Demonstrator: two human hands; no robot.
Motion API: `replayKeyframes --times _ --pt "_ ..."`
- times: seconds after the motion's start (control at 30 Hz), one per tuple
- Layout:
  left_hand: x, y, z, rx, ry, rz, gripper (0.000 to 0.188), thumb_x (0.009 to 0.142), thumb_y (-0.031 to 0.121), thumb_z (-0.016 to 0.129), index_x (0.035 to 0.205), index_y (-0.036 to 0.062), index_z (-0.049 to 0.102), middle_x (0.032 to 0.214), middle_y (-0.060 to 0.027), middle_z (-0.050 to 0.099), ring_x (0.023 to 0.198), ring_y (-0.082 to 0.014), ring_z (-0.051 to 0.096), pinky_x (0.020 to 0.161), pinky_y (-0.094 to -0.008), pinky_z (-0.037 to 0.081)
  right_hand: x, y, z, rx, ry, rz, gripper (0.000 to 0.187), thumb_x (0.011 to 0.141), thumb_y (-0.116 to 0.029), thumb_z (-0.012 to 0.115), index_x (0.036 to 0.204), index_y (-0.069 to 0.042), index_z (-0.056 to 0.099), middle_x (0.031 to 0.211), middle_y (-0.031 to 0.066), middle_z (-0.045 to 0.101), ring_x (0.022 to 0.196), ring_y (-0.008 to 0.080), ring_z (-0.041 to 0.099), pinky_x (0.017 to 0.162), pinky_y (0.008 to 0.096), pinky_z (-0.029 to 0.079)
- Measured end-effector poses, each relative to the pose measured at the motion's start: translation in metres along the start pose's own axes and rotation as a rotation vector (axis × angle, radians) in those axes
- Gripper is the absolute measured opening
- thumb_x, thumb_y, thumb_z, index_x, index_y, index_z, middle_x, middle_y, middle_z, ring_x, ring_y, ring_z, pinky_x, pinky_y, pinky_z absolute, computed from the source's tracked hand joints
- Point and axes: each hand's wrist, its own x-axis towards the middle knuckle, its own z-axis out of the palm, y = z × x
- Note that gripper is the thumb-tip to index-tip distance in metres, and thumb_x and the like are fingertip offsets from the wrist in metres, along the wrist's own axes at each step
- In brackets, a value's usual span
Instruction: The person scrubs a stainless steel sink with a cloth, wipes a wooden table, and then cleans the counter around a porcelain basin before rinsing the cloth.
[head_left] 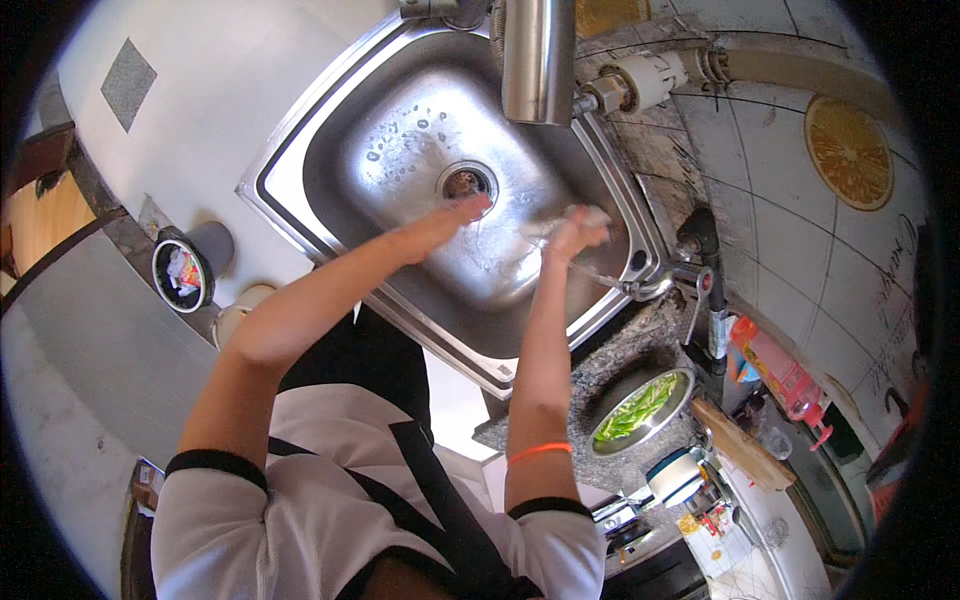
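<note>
1. A kitchen corner: grey tiled wall (780, 250) with an orange-slice picture (848, 152) to the right of the fingers, and a white counter (200, 110) to their left.
2. The steel sink (330, 110) is square with rounded corners, shiny and wet; beads of water lie beyond the fingertips, around the drain (466, 182).
3. A polished metal tap (538, 60) hangs above the basin, just beyond both hands.
4. A steel bowl (680, 380) of green vegetables (635, 410) sits on speckled stone, well back from the right fingers, toward the elbow.
5. A small bin (215, 245) with scraps stands off to the left, apart from the sink.
6. The left hand (445, 222) lies flat with fingers straight and released, the tips next to the drain and seemingly on the basin floor.
7. The right hand (578, 232) is clenched around a pale cloth (590, 213), a wad poking out past the knuckles, low in the basin's right side.
8. The cloth looks soft, light, soaked and probably slippery; bunching it in the whole fist should hold it best.
9. An orange band (540, 451) circles the right forearm.
</note>
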Motion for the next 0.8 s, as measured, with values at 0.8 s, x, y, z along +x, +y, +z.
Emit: replayKeyframes --times 0.8 --pt "-0.067 0.099 -0.163 1.677 0.609 0.603 0.051 0.078 0.011 0.055 0.125 0.0208 0.039 0.131 -0.0065 0.033 0.120 -0.0283 0.031 0.101 -0.0375 0.029 -0.048 -0.042 0.056 -0.172 -0.436 -0.146 0.008 0.068 -0.004 0.060 0.071 -0.004 0.053 0.086 0.0114 0.045 0.086 0.0219 0.047 0.080 0.0286 0.035"
